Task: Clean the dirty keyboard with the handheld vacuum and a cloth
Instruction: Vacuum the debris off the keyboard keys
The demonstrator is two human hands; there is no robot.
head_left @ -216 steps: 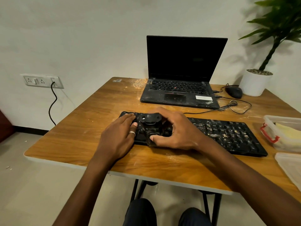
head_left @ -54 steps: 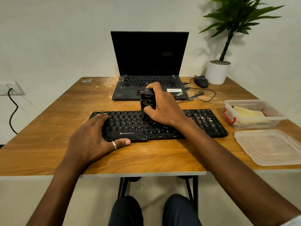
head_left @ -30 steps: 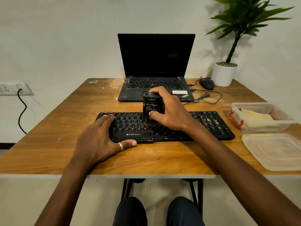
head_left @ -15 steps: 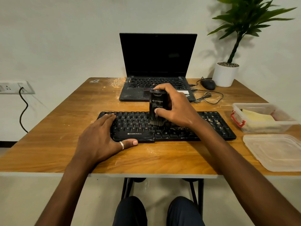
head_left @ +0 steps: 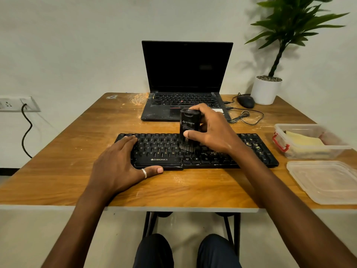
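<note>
Two bare hands are seen over a black keyboard [head_left: 164,151] that is laid across the middle of a wooden table [head_left: 67,161]. The left hand [head_left: 119,167] is spread flat on the keyboard's left end, with its fingers held straight over the keys and its thumb laid along the front edge; nothing is gripped by it. A ring [head_left: 144,173] is worn on that thumb. The handheld vacuum [head_left: 188,122], a small black cylinder, is held upright by the right hand [head_left: 214,132], whose fingers are curled over its top and far side while the thumb is pressed against its front. The vacuum's brush [head_left: 185,147] is set down on the keys just right of the keyboard's middle. Pale crumbs [head_left: 253,144] are scattered over the keyboard's right part.

A folded yellow cloth [head_left: 303,141] is kept in a clear plastic container [head_left: 316,153] at the table's right edge, well apart from both hands, and the container's lid [head_left: 328,180] is laid just in front of it. Behind the keyboard an open laptop [head_left: 185,74] with a dark screen is placed, with a mouse [head_left: 245,101] and a white plant pot [head_left: 266,91] to its right.
</note>
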